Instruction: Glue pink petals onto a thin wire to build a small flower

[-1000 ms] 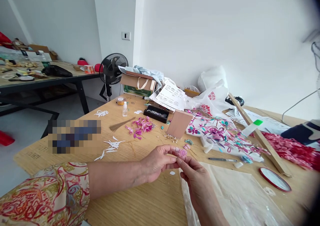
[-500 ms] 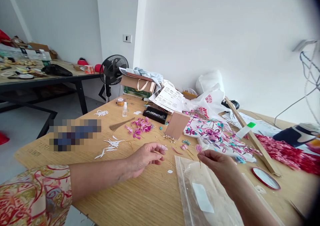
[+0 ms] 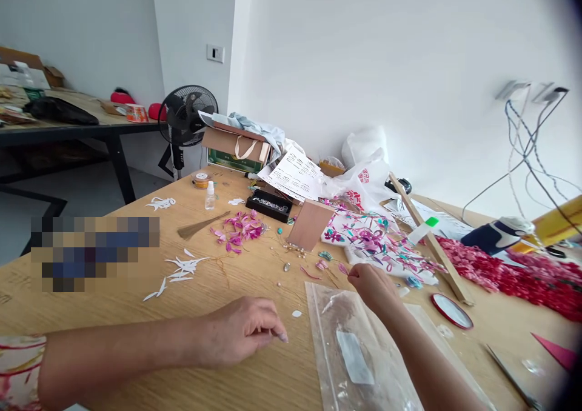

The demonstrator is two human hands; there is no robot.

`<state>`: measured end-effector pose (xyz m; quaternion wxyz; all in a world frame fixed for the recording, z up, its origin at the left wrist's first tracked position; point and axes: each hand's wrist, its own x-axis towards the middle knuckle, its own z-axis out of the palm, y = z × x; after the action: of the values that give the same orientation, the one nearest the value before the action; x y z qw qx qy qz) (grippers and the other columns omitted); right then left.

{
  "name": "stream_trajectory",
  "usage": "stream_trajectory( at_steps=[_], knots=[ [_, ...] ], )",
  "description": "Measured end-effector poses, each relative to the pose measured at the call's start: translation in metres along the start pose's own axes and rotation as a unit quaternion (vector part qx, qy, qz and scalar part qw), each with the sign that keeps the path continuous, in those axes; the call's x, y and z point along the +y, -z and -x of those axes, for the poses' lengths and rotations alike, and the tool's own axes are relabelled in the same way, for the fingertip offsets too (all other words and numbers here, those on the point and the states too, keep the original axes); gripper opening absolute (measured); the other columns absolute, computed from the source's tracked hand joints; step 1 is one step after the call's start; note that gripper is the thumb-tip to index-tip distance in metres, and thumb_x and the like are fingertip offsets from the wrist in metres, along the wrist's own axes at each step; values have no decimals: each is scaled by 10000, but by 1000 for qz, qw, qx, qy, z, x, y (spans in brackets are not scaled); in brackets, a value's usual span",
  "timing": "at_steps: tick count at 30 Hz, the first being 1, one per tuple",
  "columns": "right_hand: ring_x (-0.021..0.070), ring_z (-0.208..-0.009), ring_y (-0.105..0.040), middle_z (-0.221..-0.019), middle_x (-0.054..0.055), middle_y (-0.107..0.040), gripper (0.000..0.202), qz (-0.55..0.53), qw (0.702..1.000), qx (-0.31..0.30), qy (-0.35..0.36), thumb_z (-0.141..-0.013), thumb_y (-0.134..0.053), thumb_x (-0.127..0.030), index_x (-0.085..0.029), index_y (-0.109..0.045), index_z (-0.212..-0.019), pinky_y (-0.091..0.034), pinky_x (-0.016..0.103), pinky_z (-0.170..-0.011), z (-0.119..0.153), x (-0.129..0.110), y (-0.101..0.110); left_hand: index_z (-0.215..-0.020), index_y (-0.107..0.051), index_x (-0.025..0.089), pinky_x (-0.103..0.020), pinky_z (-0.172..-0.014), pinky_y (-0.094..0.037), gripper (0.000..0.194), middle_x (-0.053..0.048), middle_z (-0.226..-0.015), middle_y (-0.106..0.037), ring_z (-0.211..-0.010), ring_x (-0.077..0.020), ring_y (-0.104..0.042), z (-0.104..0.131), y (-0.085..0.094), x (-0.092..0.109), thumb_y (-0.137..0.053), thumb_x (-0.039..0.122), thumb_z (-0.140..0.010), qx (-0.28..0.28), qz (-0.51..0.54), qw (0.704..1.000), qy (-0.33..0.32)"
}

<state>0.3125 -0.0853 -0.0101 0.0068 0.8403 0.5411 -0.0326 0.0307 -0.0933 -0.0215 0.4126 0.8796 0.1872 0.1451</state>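
Observation:
My right hand [image 3: 373, 287] is closed above the top edge of a clear plastic bag [image 3: 321, 344]. A pink wired petal [image 3: 343, 268] shows at its fingertips; the fingers hide the petal's stem. More pink petals on thin gold wires [image 3: 322, 265] lie just left of it. My left hand [image 3: 248, 332] hovers low over the wooden table, fingers curled and thumb pressed against them; whatever they may hold is too small to make out. A small white oval piece [image 3: 296, 314] lies close to its fingertips.
Loose magenta petals [image 3: 239, 230], white leaf-shaped strips [image 3: 182, 267] and a small bottle [image 3: 210, 196] occupy the left side. Behind stand a black tray [image 3: 269, 206] and a wooden block [image 3: 310, 224]. On the right are a wooden bar [image 3: 431, 241], a red-rimmed dish [image 3: 452, 311] and tweezers [image 3: 509, 371].
The view has turned right. My left hand has come nearer and its fingers have drawn together. My right hand has lowered with the pink petal to beside the other wired petals.

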Motion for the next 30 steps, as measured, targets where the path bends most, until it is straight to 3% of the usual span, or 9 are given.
stream_trajectory(
  at_steps=[9,30],
  knots=[
    [136,-791,-560,-907,35,-588,220,98,994,-24,-52,-822,-445,-312,-144,-553,-914,-457,329,-686,-3,-8,-16,-969,-556,201,-202,-737,-401,269,-37,-898,-540,-811,-110,-524,9,2,-9,-367,113,-799,-23,-51,998,-41],
    [162,-868,-549,-1053,59,-539,282,140,988,-53,-42,-813,-468,-296,-160,-497,-1058,-464,365,-725,-7,-18,-24,-961,-550,191,-194,-722,-407,252,-40,-881,-543,-791,-102,-529,12,2,-25,-349,129,-822,9,-32,998,-47]
  ],
)
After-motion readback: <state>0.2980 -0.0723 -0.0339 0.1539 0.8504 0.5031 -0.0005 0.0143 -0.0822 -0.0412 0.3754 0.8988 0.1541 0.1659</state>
